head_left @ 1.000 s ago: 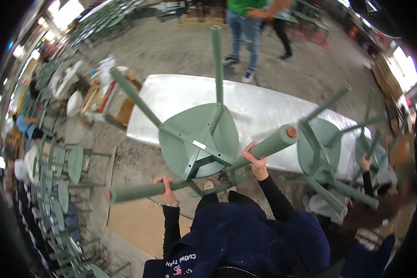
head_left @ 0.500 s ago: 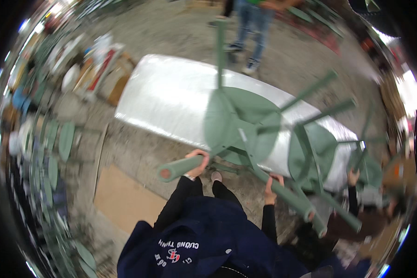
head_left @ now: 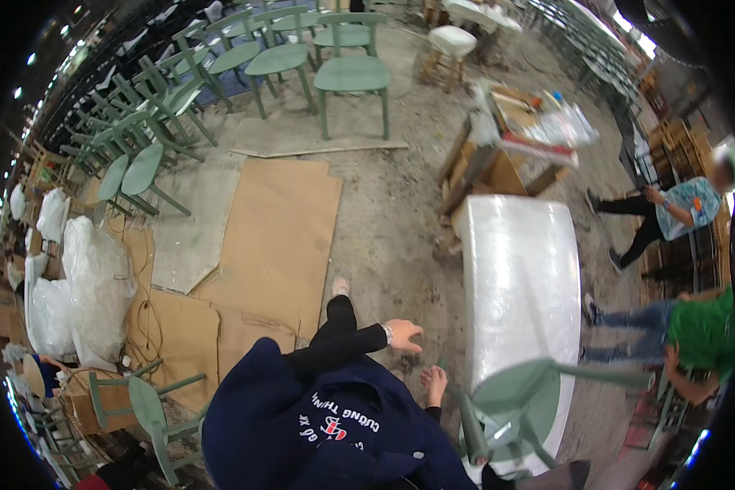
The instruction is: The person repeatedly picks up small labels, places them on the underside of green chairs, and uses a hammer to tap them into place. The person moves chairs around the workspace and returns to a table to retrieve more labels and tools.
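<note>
L grip [head_left: 403, 336] at approx 5 o'c: empty, fingers loosely spread. R grip [head_left: 434, 380] just below, also empty, half-curled, near a leg of the upturned green chair [head_left: 514, 394] at 4–5 o'c, on the wrapped desk [head_left: 518, 278]. Chair's lower part hard to make out, cut off by pic edge. My navy jacket [head_left: 261, 408] hides most of R forearm [head_left: 436, 411].

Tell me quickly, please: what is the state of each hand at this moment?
Left hand: open, fingers loosely bent, no object seen in it.
Right hand: open, fingers partly curled, no object seen in it.
</note>
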{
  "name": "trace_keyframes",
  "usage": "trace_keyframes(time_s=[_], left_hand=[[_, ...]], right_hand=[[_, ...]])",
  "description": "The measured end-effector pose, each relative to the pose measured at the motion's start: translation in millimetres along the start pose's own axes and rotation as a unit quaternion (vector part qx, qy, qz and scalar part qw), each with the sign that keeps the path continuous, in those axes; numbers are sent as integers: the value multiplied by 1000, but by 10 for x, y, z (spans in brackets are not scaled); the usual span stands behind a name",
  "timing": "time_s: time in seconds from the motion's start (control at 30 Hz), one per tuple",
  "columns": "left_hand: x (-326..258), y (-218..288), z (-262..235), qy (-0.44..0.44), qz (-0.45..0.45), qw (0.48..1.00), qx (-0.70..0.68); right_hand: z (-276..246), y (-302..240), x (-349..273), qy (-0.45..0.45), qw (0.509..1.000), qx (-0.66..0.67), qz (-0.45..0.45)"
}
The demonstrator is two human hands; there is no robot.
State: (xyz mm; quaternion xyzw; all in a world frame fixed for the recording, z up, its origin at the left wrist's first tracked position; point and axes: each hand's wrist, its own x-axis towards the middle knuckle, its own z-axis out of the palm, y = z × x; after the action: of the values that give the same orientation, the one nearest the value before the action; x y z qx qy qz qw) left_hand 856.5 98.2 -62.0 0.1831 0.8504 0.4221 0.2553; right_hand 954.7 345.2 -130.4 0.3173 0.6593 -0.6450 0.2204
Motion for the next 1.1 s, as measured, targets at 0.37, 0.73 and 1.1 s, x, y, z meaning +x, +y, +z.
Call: trace_keyframes(time_s=[0.37, 0.73, 1.1], left_hand=[[-772, -2726, -3242, 420, -273, 830, -246], [590, -4147, -5145, 129, -257, 866, -408], [1664, -5429, -9510, 292, -171, 940, -50]], right_hand=[[2630, -1074, 1517, -29, 918, -395, -25], [4619, -2711, 3353, -27, 970, -235, 63], [7463, -5012, 4526, -37, 998, -42, -9]])
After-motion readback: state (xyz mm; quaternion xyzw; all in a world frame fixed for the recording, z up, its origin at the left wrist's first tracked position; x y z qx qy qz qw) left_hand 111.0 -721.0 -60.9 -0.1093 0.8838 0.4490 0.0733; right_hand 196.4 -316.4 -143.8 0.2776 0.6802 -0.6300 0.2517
